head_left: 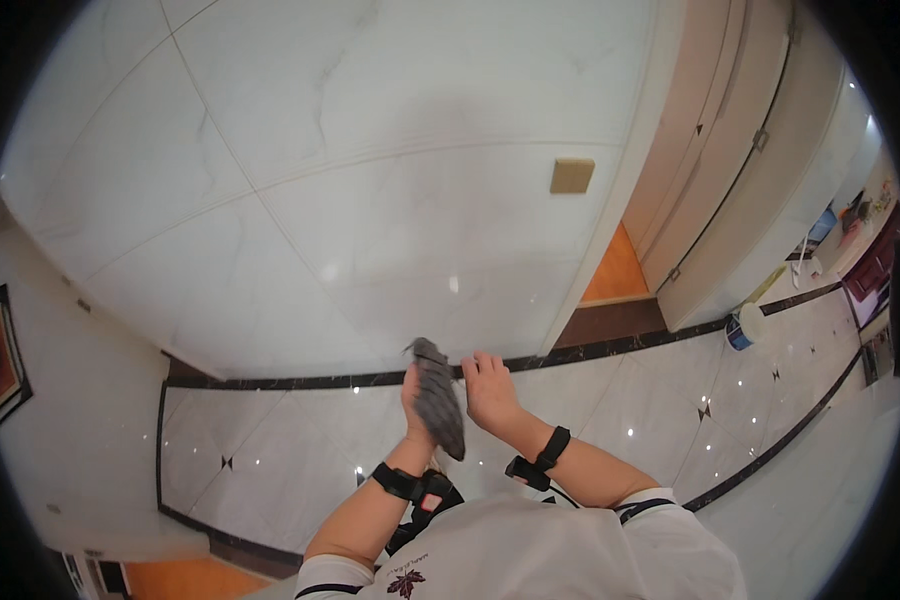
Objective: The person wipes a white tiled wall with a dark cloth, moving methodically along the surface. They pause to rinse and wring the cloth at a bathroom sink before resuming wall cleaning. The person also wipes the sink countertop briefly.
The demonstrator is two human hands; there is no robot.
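Observation:
A dark grey folded cloth (436,398), long and narrow with creased ridges, lies along my left hand (411,405). The left fingers are mostly hidden behind the cloth and hold it. Just to the right, a small gap away from the cloth, is my right hand (488,392), back upward. Its fingers are a little bent and apart, with nothing visible in them. Both hands are in front of my body, over the floor beside the wall.
A white tiled wall (300,220) with a beige switch plate (572,176) rises ahead. To its right are a doorway with an orange floor (615,268) and a white door (735,160). A bucket (742,328) stands on the marble floor (620,410). A framed picture (2,352) hangs at left.

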